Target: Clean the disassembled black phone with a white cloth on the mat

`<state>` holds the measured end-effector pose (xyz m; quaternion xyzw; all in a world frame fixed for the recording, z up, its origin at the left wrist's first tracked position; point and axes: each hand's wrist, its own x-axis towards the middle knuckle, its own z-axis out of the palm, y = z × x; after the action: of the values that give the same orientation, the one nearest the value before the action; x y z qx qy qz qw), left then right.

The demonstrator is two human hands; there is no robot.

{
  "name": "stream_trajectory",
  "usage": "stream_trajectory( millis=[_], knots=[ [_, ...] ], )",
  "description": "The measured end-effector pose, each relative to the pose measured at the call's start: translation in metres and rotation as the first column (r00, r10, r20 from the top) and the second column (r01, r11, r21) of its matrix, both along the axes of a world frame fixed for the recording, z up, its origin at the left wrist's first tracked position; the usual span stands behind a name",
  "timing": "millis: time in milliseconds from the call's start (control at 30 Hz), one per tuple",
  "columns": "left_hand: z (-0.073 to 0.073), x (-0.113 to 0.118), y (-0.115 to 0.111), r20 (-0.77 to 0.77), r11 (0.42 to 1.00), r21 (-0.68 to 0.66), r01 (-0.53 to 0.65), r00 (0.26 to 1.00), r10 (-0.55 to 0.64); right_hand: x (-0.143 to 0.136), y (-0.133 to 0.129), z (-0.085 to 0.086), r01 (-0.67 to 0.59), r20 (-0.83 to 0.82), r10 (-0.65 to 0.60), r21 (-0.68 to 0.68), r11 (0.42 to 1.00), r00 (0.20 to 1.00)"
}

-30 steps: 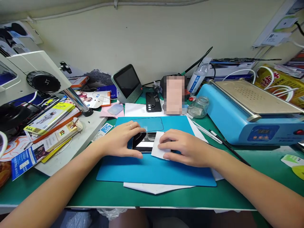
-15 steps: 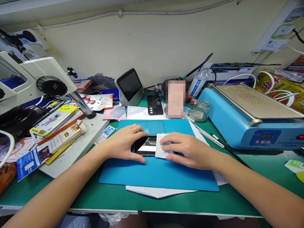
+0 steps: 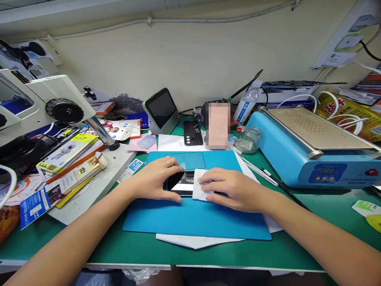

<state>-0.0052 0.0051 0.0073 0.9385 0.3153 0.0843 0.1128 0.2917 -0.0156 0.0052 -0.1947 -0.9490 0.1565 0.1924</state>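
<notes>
Looks like a small repair workshop, prob. for phones. A green bench (image 3: 104, 248) stands against the wall (image 3: 190, 59), w/ a cable (image 3: 208, 20) along it & sockets (image 3: 342, 55) up R. Blue mat (image 3: 196, 218) holds a phone-like device (image 3: 181, 187); a black phone (image 3: 193, 135) lies behind. On L, what seems a microscope stand (image 3: 64, 111) w/ big knob, its base piled w/ small boxes (image 3: 67, 153). On R, a blue machine (image 3: 285, 159) w/ metal top, display & red switch. Tweezers (image 3: 258, 171) & glass jar (image 3: 248, 140) sit nr mat.
</notes>
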Motion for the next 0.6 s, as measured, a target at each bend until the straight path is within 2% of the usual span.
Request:
stream_trajectory(
  millis=[100, 233, 367, 533, 600],
  knots=[
    [-0.0005, 0.0002, 0.0001, 0.001, 1.0, 0.003, 0.004, 1.0, -0.004, -0.0003, 0.0, 0.0002, 0.029, -0.003, -0.029, 0.023, 0.999, 1.0],
    [-0.0006, 0.0001, -0.0002, 0.032, 1.0, 0.01, 0.008, 0.999, -0.009, -0.0011, 0.0003, 0.0002, -0.029, -0.002, 0.029, 0.009, 1.0, 1.0],
    [0.0002, 0.0006, -0.0008, 0.013, 1.0, 0.012, 0.006, 1.0, -0.006, 0.0008, 0.0018, -0.0001, 0.026, -0.008, -0.025, 0.021, 0.999, 1.0],
    [-0.0005, 0.0004, -0.0014, 0.01, 1.0, 0.004, 0.007, 1.0, -0.007, -0.0004, 0.0016, -0.0001, -0.026, 0.002, 0.026, 0.013, 1.0, 1.0],
    [-0.001, 0.0002, -0.0016, 0.005, 1.0, 0.004, 0.008, 1.0, -0.008, 0.0003, 0.0025, -0.0002, 0.005, -0.017, -0.005, 0.017, 1.0, 1.0]
  ],
)
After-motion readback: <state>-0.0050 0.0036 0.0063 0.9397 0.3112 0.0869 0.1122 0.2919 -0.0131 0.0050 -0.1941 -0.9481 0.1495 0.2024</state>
